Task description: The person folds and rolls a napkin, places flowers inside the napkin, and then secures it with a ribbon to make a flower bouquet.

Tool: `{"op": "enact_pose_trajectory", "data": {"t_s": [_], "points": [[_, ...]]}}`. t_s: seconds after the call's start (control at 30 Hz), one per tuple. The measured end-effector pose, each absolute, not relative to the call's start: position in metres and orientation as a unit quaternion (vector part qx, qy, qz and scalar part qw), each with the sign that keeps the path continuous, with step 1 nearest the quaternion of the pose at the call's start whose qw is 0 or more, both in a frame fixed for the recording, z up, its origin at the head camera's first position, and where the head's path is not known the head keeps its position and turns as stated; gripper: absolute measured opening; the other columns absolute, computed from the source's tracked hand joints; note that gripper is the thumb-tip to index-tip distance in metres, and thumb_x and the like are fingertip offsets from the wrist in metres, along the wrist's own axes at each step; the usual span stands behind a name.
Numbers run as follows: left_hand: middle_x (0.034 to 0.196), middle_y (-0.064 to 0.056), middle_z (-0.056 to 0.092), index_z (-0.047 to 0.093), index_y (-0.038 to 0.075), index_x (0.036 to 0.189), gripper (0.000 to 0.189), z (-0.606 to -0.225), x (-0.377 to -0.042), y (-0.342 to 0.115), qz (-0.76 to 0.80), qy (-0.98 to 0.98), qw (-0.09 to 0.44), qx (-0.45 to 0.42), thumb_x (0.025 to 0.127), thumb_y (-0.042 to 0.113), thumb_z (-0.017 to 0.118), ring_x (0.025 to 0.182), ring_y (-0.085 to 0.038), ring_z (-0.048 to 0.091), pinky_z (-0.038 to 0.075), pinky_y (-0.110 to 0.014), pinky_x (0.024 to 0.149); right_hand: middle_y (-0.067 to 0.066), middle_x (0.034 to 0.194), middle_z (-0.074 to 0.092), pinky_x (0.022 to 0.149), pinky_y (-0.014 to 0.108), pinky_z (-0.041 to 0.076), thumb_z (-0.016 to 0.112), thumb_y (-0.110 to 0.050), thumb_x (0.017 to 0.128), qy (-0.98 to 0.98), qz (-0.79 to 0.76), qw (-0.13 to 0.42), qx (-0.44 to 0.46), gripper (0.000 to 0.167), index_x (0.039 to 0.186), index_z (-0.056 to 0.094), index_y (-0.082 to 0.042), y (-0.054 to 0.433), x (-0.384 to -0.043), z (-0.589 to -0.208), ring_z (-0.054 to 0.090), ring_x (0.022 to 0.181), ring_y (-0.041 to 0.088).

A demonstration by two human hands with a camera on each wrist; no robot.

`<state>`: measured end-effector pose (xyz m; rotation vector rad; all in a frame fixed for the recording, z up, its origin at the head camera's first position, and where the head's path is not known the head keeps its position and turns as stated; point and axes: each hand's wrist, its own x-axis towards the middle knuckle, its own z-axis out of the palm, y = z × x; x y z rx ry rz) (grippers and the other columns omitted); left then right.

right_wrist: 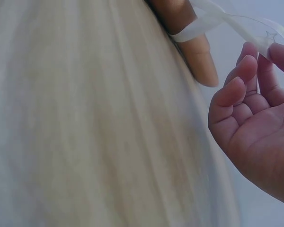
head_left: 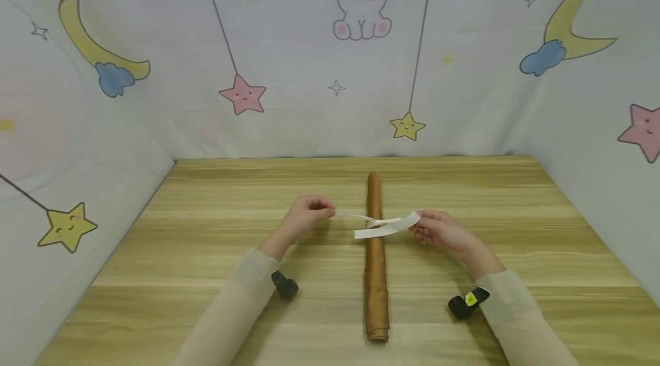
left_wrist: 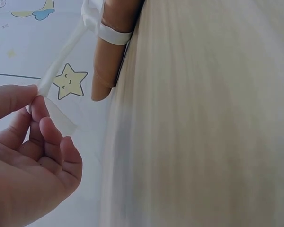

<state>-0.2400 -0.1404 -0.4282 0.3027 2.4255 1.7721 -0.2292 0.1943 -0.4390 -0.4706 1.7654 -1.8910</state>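
A brown rolled-up cloth (head_left: 376, 286) lies lengthwise on the table, pointing away from me. White ribbon (head_left: 387, 229) goes around its middle and crosses on top. My left hand (head_left: 307, 214), to the left of the roll, pinches one stretch of the ribbon between thumb and index finger. In the left wrist view a short ribbon tail (left_wrist: 60, 118) hangs below that pinch. On the other side, my right hand (head_left: 446, 234) pinches the ribbon with thumb and fingers; the right wrist view shows a ribbon loop (right_wrist: 248, 33) at its fingertips. One loose ribbon end lies across the roll.
The wood-grain table (head_left: 216, 183) runs back to a pale fabric backdrop (head_left: 309, 119) printed with stars, moons and a rabbit. Similar fabric walls stand along both sides. A small black camera (head_left: 285, 286) is strapped at the left wrist, and another camera (head_left: 464, 306) at the right.
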Motion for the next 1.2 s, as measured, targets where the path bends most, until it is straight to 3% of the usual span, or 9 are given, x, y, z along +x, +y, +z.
{"op": "enact_pose_trajectory", "data": {"t_s": [0.67,1.2], "points": [[0.101,-0.007,0.067,0.069,0.0,0.094,0.011,-0.431,-0.239,-0.15,0.575,0.816,0.045,0.05,0.088,0.009,0.067,0.081,-0.013,0.051,0.043,-0.028,0.07,-0.008,0.086,0.062,0.065,0.021,0.044,0.042,-0.012,0.102,0.674,-0.683,0.246,-0.136,0.026,0.094,0.065,-0.021,0.203,-0.225,-0.44,0.051,0.073,0.005],[0.095,-0.007,0.067,0.069,0.002,0.091,0.009,-0.431,-0.241,-0.156,0.544,0.838,0.05,0.002,0.088,0.01,0.067,0.083,-0.016,0.051,0.042,-0.027,0.07,-0.007,0.079,0.059,0.057,0.02,0.04,0.043,-0.014,0.102,0.71,-0.648,0.258,-0.096,0.021,0.091,0.062,-0.012,0.207,-0.225,-0.44,0.048,0.063,0.004]]}}
